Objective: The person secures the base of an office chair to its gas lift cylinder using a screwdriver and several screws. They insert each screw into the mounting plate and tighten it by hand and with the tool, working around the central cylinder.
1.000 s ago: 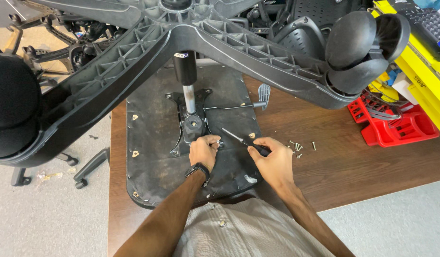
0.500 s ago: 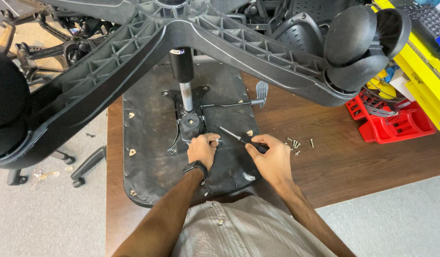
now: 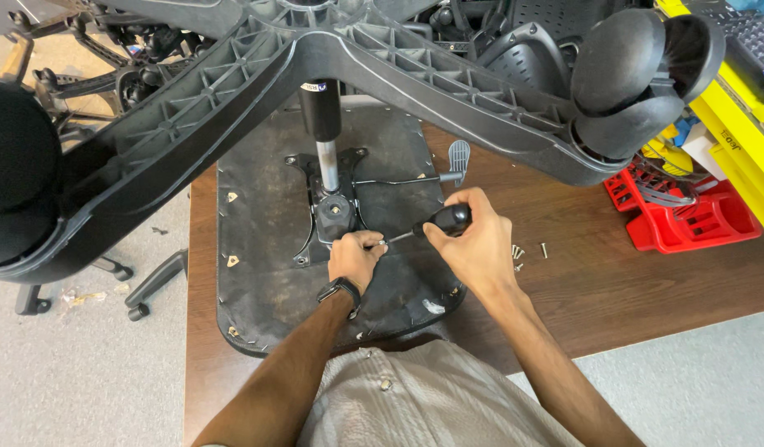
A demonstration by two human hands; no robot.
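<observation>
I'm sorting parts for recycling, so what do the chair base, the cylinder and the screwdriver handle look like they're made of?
Chair base: looks like matte black moulded plastic, with ribbed webbing showing underneath. Cylinder: seemingly metal, a shiny silver rod below a black sleeve. Screwdriver handle: glossy black, probably hard plastic, in the right hand.

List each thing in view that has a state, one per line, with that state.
Left hand: fingers pinched at the screwdriver tip, on the metal mechanism plate.
Right hand: closed around the screwdriver handle.
Chair seat: upside down on the table.
Chair base: attached, wheels up.
Loose screws: lying on the table.
</observation>
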